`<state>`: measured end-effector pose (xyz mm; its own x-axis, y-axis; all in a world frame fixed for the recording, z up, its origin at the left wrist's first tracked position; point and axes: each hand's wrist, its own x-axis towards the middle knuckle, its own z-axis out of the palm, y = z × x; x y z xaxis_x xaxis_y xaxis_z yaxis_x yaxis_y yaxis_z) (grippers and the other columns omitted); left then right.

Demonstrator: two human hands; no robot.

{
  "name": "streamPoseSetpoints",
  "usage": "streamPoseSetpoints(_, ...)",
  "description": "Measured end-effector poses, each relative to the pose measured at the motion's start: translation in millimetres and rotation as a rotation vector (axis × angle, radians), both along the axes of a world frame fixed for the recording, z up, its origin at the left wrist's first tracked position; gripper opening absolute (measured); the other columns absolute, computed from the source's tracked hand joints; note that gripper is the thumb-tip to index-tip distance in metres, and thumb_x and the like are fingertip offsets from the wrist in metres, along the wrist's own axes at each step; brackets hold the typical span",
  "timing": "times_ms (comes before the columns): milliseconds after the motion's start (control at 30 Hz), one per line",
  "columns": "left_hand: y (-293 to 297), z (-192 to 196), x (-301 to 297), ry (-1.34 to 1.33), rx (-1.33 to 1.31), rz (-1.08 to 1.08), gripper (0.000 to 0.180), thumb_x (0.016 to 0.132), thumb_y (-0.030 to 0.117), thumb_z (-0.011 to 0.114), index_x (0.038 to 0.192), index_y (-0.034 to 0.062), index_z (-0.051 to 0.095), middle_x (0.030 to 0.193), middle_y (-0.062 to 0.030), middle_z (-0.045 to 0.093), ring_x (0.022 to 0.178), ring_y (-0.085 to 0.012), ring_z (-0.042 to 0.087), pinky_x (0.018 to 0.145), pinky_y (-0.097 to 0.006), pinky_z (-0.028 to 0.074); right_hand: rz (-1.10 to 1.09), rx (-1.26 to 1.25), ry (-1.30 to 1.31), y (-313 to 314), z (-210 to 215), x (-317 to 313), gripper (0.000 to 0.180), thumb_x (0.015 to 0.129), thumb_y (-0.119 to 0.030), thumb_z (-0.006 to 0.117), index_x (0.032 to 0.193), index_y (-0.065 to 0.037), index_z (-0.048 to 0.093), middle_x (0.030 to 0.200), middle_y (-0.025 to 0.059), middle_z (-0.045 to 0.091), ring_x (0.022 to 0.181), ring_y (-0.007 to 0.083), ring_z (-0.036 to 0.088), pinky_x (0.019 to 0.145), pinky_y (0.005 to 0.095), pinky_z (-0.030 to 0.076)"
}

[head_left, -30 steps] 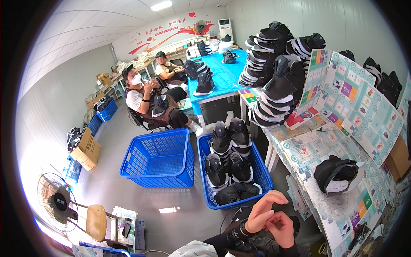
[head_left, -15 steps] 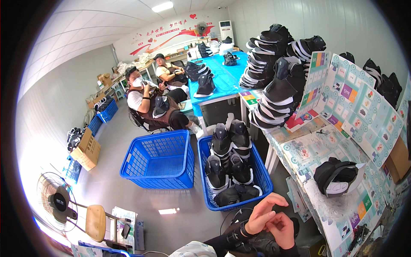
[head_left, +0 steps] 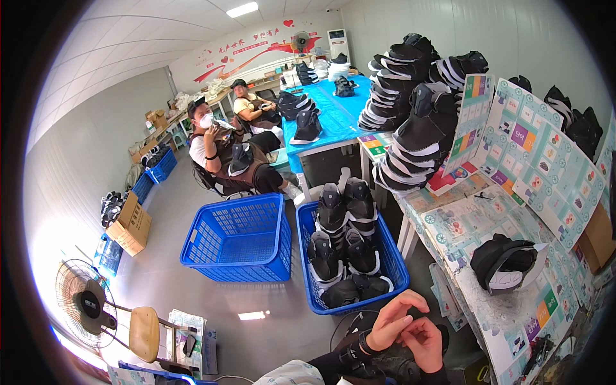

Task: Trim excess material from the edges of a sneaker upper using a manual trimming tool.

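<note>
Above my lap, my left hand (head_left: 389,323) and my right hand (head_left: 424,342) touch at the fingers. The left one, with a dark band at its wrist, has its fingers stretched and slightly bent toward the right. The fingers of the right hand are loosely bent against it. I see nothing held in either. On the paper-covered bench to the right lies a black shoe upper (head_left: 497,262) with a pale panel. Just beyond my hands stands a blue basket (head_left: 401,276) with several black shoe uppers (head_left: 326,255) in rows.
A second blue basket (head_left: 277,260) is left of the filled one. Tall stacks of shoe uppers (head_left: 417,138) stand on the bench (head_left: 443,221) behind cardboard screens (head_left: 516,138). Two people sit beside the blue-topped table (head_left: 343,115). A fan (head_left: 90,301) and wooden stool (head_left: 144,333) are near left.
The nearer seated person has raised both hands closer to the mask and turned the head. My hands stay almost where they were.
</note>
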<state>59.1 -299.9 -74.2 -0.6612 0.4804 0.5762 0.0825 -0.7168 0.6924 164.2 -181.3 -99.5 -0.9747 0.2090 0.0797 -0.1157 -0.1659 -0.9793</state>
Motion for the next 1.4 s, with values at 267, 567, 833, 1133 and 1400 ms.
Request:
streamPoseSetpoints(267, -1.1, -0.6, 0.2, -0.016, -0.001, 0.004, 0.034, 0.097, 0.017, 0.061, 0.123, -0.0046, 0.062, 0.118, -0.0166, 0.061, 0.113, -0.0262, 0.056, 0.102, -0.038, 0.041, -0.043, -0.097, 0.07, -9.1, 7.9, -4.1, 0.026, 0.097, 0.007, 0.065, 0.118, -0.001, 0.053, 0.109, 0.0078, 0.065, 0.095, 0.0149, 0.07, 0.076, 0.0282, 0.058)
streamPoseSetpoints(567, -2.5, 1.1, 1.2, -0.006, -0.002, 0.009, 0.033, 0.096, 0.016, 0.06, 0.123, -0.0044, 0.062, 0.117, -0.0169, 0.061, 0.113, -0.0269, 0.056, 0.102, -0.038, 0.041, 0.074, 0.119, -0.083, -4.1, -6.4, -1.5, 0.012, 0.103, -0.004, 0.066, 0.113, 0.001, 0.063, 0.092, 0.0043, 0.071, 0.08, 0.0117, 0.068, 0.072, 0.0249, 0.053)
streamPoseSetpoints(833, -2.8, -0.6, 1.6, -0.014, -0.002, 0.005, 0.035, 0.095, 0.016, 0.059, 0.123, -0.0042, 0.062, 0.117, -0.017, 0.06, 0.113, -0.0272, 0.056, 0.102, -0.039, 0.041, 0.065, 0.134, -0.09, -6.4, -7.1, -0.4, 0.012, 0.105, -0.009, 0.067, 0.107, 0.003, 0.069, 0.089, 0.0029, 0.071, 0.079, 0.0088, 0.065, 0.071, 0.0238, 0.05)
streamPoseSetpoints(1133, -2.5, -8.2, -4.9, 0.002, -0.135, 0.048, 0.028, 0.098, 0.009, 0.059, 0.123, -0.0035, 0.062, 0.118, -0.014, 0.062, 0.114, -0.0241, 0.058, 0.103, -0.037, 0.044, -0.017, 0.271, -0.138, 12.0, -5.8, 2.5, 0.006, 0.101, -0.005, 0.069, 0.099, 0.001, 0.068, 0.083, 0.0013, 0.068, 0.075, 0.0075, 0.063, 0.069, 0.0233, 0.05)
streamPoseSetpoints(1400, -8.6, -132.1, -60.2, 0.46, -1.034, 0.431, 0.025, 0.096, 0.019, 0.072, 0.115, 0.0032, 0.07, 0.116, -0.0183, 0.069, 0.106, -0.0349, 0.068, 0.092, -0.041, 0.055, -0.59, 0.274, -0.022, 106.8, -23.5, 44.4, 0.011, 0.106, -0.012, 0.063, 0.096, -0.008, 0.059, 0.076, -0.0021, 0.056, 0.065, 0.0056, 0.051, 0.057, 0.022, 0.038)
